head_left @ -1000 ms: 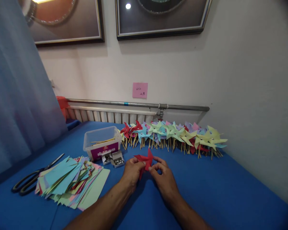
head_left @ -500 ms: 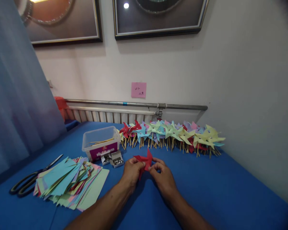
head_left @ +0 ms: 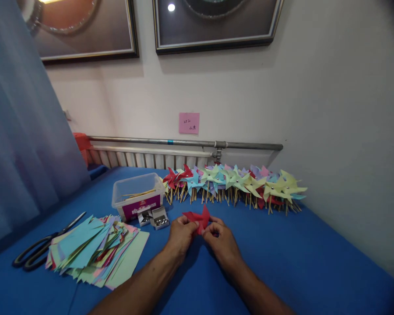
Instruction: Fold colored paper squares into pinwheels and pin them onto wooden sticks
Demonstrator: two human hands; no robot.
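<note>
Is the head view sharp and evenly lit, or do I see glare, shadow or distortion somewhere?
Head view: the left hand and right hand holding the red paper pinwheel look fairly sharp; a lamp reflects as glare in the framed picture; the corners darken; the wide lens bends the wall pipe; soft shadow lies under the forearms on the blue table.

Paper stack (head_left: pixel 95 251) lies between scissors (head_left: pixel 41 247) and hands, pinwheels (head_left: pixel 233 183) behind.
</note>
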